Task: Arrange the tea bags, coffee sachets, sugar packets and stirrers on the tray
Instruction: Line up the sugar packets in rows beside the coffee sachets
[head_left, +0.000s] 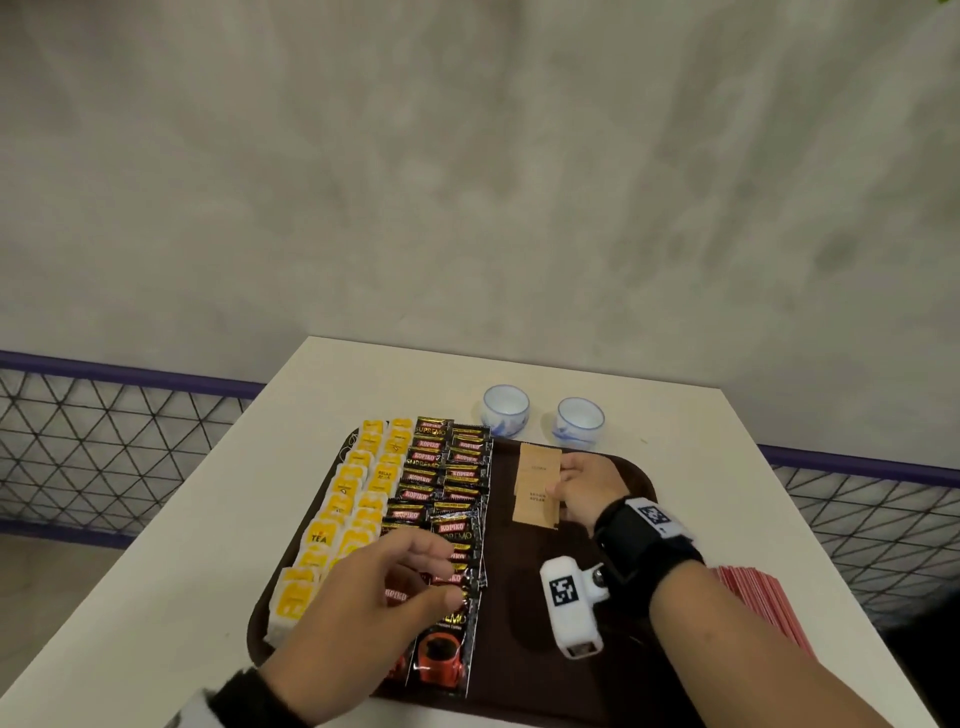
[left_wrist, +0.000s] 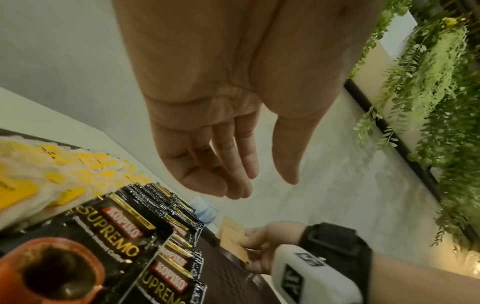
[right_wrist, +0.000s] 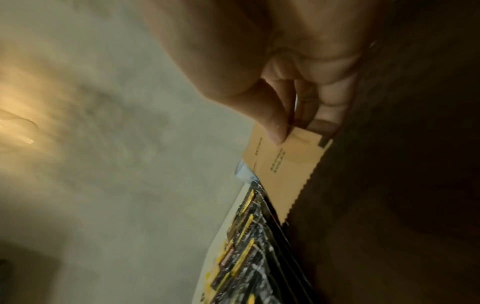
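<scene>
Nearest my camera, my left hand (head_left: 363, 597) hovers relaxed and empty over the coffee sachets (head_left: 447, 499). Going down in size: the white worktop (head_left: 218, 519), then the brown tray (head_left: 519, 649), with tea bags (head_left: 343, 509) in its left columns and the sachets beside them. My right hand (head_left: 587, 488) pinches the edge of the sugar packets (head_left: 537, 486) on the tray's far right part. Their long axis runs away from me, toward the cups (head_left: 506, 410). I judge the risk is the overlapped packets fanning crooked if my pinch drags sideways. Red stirrers (head_left: 763, 603) lie off the tray, at right.
</scene>
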